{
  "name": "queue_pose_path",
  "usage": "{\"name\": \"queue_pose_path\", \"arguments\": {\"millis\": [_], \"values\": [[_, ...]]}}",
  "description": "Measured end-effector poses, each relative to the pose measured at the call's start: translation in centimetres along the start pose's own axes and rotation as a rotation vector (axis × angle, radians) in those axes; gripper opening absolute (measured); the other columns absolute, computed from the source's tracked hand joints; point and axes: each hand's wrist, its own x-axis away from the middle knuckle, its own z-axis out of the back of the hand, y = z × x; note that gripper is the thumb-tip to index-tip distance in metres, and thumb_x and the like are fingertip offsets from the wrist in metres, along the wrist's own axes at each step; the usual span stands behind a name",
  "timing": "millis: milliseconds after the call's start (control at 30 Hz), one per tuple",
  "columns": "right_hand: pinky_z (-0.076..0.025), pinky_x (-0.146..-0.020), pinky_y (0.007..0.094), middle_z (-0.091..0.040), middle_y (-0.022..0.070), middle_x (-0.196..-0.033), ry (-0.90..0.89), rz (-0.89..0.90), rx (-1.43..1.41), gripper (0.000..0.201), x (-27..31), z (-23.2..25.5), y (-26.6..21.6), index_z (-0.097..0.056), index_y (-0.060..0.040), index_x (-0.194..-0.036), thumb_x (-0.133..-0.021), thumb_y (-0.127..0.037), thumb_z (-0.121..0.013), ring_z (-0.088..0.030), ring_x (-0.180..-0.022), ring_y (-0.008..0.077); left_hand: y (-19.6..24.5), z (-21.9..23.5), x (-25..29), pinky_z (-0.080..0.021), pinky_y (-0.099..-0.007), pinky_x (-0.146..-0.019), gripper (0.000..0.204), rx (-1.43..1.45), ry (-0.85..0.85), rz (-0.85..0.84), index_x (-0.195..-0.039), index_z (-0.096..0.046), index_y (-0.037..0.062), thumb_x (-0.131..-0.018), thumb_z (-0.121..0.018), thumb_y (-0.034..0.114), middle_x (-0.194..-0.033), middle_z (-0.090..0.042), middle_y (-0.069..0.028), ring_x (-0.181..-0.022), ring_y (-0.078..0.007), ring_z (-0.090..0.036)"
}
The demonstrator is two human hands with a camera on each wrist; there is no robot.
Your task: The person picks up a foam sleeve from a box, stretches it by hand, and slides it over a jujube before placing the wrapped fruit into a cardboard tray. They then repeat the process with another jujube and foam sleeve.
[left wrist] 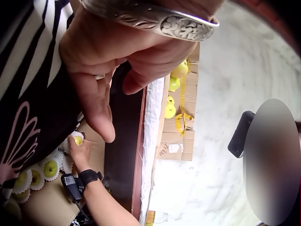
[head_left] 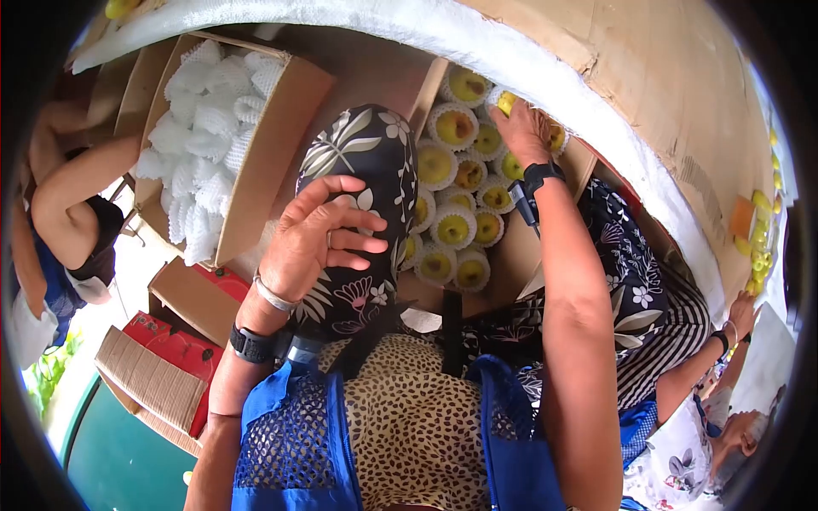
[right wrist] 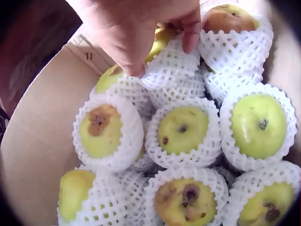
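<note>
At the far end of a cardboard box of fruit, my right hand [head_left: 526, 138] grips a yellow-green apple [right wrist: 159, 47] in a white foam net. The right wrist view shows the thumb on one side and fingers on the other, hiding much of the fruit. Around it sit several netted apples [right wrist: 183, 126], some with brown patches. My left hand [head_left: 317, 228] hovers over the flowered trouser knee with its fingers loosely spread and nothing in them. A silver bangle [left wrist: 188, 27] circles that wrist.
A tall cardboard box [head_left: 277, 140] full of white foam nets [head_left: 213, 119] stands left of the knee. Beside it are red-and-brown cartons [head_left: 162, 366]. A white padded edge [head_left: 545, 64] curves across the far side. Other people sit at left and right.
</note>
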Motion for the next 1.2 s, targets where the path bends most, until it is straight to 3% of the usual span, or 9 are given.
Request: {"name": "queue_pose_path", "arguments": {"millis": [367, 467, 533, 600, 800, 900, 967, 1033, 1200], "values": [[-0.039, -0.091, 0.0445, -0.046, 0.0213, -0.125, -0.087, -0.151, 0.012, 0.055, 1.9, 3.5, -3.1, -0.046, 0.0011, -0.122, -0.083, -0.037, -0.056, -0.046, -0.113, 0.0355, -0.3, 0.4, -0.2, -0.055, -0.0275, -0.06, 0.031, -0.011, -0.014, -0.056, -0.119, -0.043, 0.005, -0.094, -0.039, 0.023, -0.096, -0.062, -0.0172, -0.079, -0.0219, -0.065], [-0.041, -0.089, 0.0422, -0.046, 0.0207, -0.124, 0.135, 0.074, 0.066, 0.048, 5.2, 1.8, -3.9, -0.049, -0.0047, -0.12, -0.08, -0.028, -0.059, -0.047, -0.112, 0.034, -0.4, 1.1, -1.0, -0.055, -0.0274, -0.059, 0.029, 0.029, -0.059, -0.065, -0.116, -0.045, 0.0052, -0.093, -0.041, 0.023, -0.096, -0.062, -0.0168, -0.078, -0.0214, -0.065], [-0.048, -0.077, 0.0403, -0.058, 0.0208, -0.1, 0.071, 0.246, -0.073, 0.032, 7.5, -0.3, -5.5, -0.055, -0.0018, -0.103, -0.078, -0.02, -0.059, -0.057, -0.095, 0.0342, -0.4, 1.0, -1.2, -0.055, -0.0271, -0.058, 0.027, 0.018, -0.059, -0.082, -0.114, -0.046, 0.006, -0.093, -0.042, 0.023, -0.095, -0.062, -0.0168, -0.079, -0.0211, -0.065], [-0.048, -0.075, 0.041, -0.06, 0.0219, -0.093, -0.482, 0.184, -0.293, 0.021, 11.7, 0.7, -8.3, -0.057, -0.0005, -0.093, -0.078, -0.015, -0.055, -0.059, -0.09, 0.035, -0.4, 0.7, -1.3, -0.054, -0.0266, -0.057, 0.027, -0.014, -0.048, -0.096, -0.114, -0.046, 0.0065, -0.092, -0.043, 0.022, -0.095, -0.062, -0.017, -0.078, -0.0213, -0.066], [-0.049, -0.071, 0.0439, -0.062, 0.0212, -0.085, -0.415, 0.272, -0.438, 0.015, 18.4, -3.5, -10.2, -0.061, -0.0001, -0.079, -0.074, -0.012, -0.054, -0.06, -0.083, 0.0366, -0.4, -2.2, 1.5, -0.048, -0.0296, -0.076, 0.029, -0.376, -0.096, -0.136, -0.114, -0.048, 0.0074, -0.09, -0.047, 0.022, -0.105, -0.06, -0.0101, -0.093, -0.0189, -0.059], [-0.048, -0.067, 0.0444, -0.062, 0.0215, -0.079, 0.021, 0.593, -0.751, 0.013, 20.1, -9.3, -8.7, -0.06, 0.001, -0.073, -0.07, -0.01, -0.053, -0.06, -0.076, 0.0372, 2.1, -7.7, 8.4, -0.041, -0.0301, -0.088, 0.034, -0.64, -0.433, -0.29, -0.114, -0.051, 0.0036, -0.083, -0.053, 0.016, -0.11, -0.056, -0.0079, -0.102, -0.0156, -0.052], [-0.047, -0.072, 0.0402, -0.059, 0.0212, -0.076, -0.29, 0.5, -0.49, 0.018, 20.6, -5.8, -8.6, -0.062, 0.002, -0.084, -0.072, -0.008, -0.053, -0.058, -0.082, 0.0336, 5.1, -11.2, 13.2, -0.044, -0.0324, -0.087, 0.032, -0.933, -0.7, -0.5, -0.112, -0.054, 0.0015, -0.08, -0.053, 0.009, -0.113, -0.056, -0.0124, -0.103, -0.0217, -0.055], [-0.046, -0.066, 0.042, -0.054, 0.0218, -0.068, -0.097, 0.647, -0.439, 0.009, 21.2, -6.6, -8.0, -0.057, 0.0025, -0.065, -0.063, -0.005, -0.054, -0.056, -0.072, 0.0357, 6.7, -12.9, 16.5, -0.046, -0.0328, -0.084, 0.029, -1.142, -0.963, -0.86, -0.108, -0.056, 0.0001, -0.08, -0.052, 0.007, -0.111, -0.056, -0.0144, -0.1, -0.0249, -0.056], [-0.046, -0.066, 0.0416, -0.055, 0.0217, -0.071, 0.04, 0.602, -0.615, 0.01, 22.6, -5.0, -8.3, -0.055, 0.005, -0.066, -0.063, -0.005, -0.053, -0.056, -0.074, 0.0361, 5.3, -17.0, 20.3, -0.046, -0.0325, -0.078, 0.023, -1.097, -1.162, -1.091, -0.1, -0.056, -0.0003, -0.08, -0.052, 0.01, -0.1, -0.056, -0.0123, -0.09, -0.0239, -0.057]]}}
